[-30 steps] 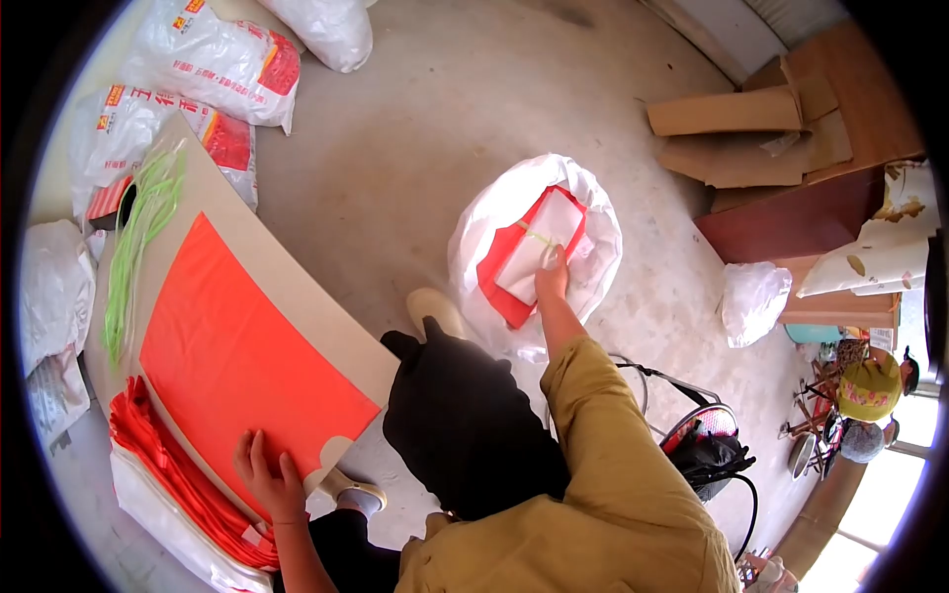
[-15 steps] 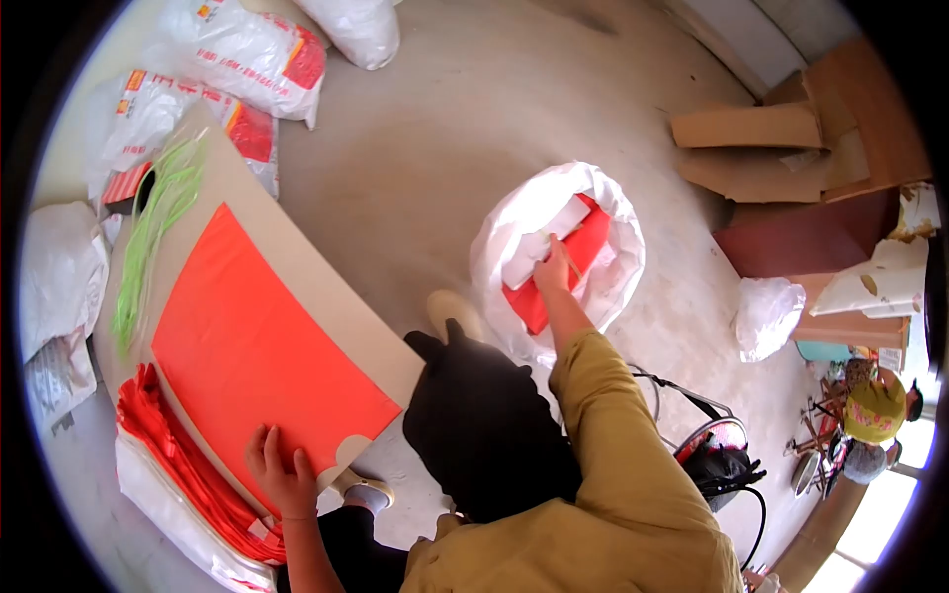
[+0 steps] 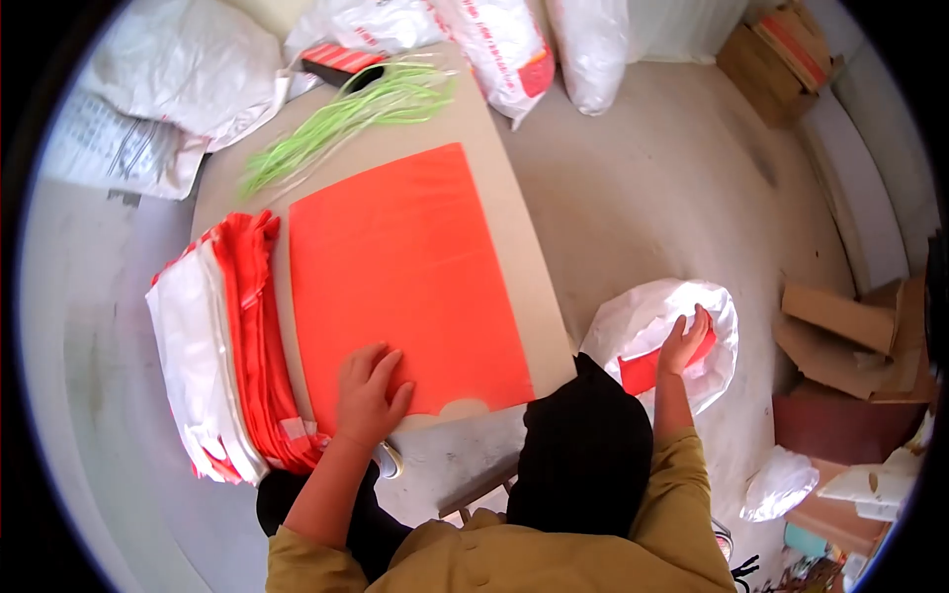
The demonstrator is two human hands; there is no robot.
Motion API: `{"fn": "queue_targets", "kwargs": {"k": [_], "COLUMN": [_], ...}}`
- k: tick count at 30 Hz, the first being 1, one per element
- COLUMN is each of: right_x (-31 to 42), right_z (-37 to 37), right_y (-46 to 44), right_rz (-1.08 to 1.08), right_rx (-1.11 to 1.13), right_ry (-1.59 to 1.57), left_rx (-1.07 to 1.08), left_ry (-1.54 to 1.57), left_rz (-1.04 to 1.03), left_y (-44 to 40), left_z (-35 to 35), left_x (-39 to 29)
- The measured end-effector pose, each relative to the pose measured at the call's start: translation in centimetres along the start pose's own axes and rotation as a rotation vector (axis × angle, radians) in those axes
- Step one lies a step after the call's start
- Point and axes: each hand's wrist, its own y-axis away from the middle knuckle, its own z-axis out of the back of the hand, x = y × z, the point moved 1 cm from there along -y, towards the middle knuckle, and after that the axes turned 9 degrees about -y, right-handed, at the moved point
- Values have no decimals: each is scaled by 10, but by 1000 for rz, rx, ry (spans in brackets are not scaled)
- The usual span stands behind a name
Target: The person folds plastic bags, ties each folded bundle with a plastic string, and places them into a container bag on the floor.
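Note:
A flat red fabric piece [image 3: 405, 267] with a half-round notch at its near edge lies on the tan board [image 3: 524, 267]. My left hand [image 3: 371, 395] rests on its lower left corner with fingers spread. Beside it on the left is a folded pile of red and white fabric [image 3: 217, 336]. My right hand [image 3: 682, 346] is over the mouth of a white plastic sack [image 3: 618, 321] on the floor, fingers apart. Folded red fabric [image 3: 641, 372] shows inside the sack, partly hidden by that hand.
Thin light-green strips [image 3: 346, 119] lie at the board's far end, near a red and black object [image 3: 341, 67]. Stuffed white sacks [image 3: 494, 49] stand behind. Opened cardboard boxes [image 3: 840, 326] and a clear plastic bag [image 3: 781, 484] lie at the right.
The view has swung left toward the board. My right hand has lifted from the red fabric in the sack and its fingers have spread. My left hand stays on the flat red piece.

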Motion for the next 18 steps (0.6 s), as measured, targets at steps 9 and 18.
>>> {"fn": "queue_targets", "kwargs": {"k": [9,18], "right_x": [269,405], "right_z": [-85,-239], "right_y": [-64,-7], "right_rz": [738,1047], "right_rx": [898,1158], "right_ry": [-84,75], "left_rx": [-48,51], "left_ry": [75,173], "left_rz": [-21,-20], "left_y": [1,7], "left_z": [0,-7], "left_x": [8,16]}}
